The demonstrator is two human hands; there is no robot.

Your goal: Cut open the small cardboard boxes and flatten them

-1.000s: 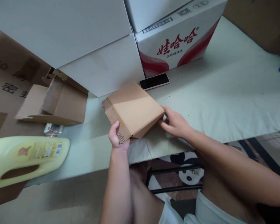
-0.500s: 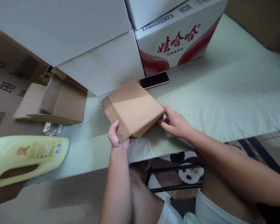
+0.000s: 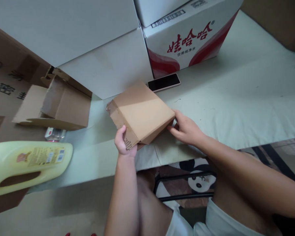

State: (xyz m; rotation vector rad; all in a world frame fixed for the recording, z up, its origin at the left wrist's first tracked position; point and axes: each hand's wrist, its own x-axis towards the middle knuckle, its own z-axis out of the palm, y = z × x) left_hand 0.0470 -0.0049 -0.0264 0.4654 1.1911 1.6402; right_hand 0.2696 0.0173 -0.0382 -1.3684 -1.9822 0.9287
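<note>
A small brown cardboard box (image 3: 144, 113) is held tilted between my two hands, just above or against the pale cloth. My left hand (image 3: 125, 141) grips its near left end, thumb on the torn-edged side with dark print and the other fingers hidden beneath. At the right corner, my right hand (image 3: 185, 127) pinches the box, thumb below and fingers against the edge. Behind the box lies a phone (image 3: 164, 82) with a dark screen, close to its far corner. What the box contains is hidden.
White cartons (image 3: 108, 65) stand at the back, beside a red-and-white carton (image 3: 191, 46). To the left are an open cardboard box (image 3: 66, 105), a small clear container (image 3: 55, 134) and a yellow jug (image 3: 36, 164). The cloth-covered table (image 3: 248, 98) ends near my knees.
The whole view has shifted slightly. Both hands keep the same hold on the cardboard box, which has barely moved.
</note>
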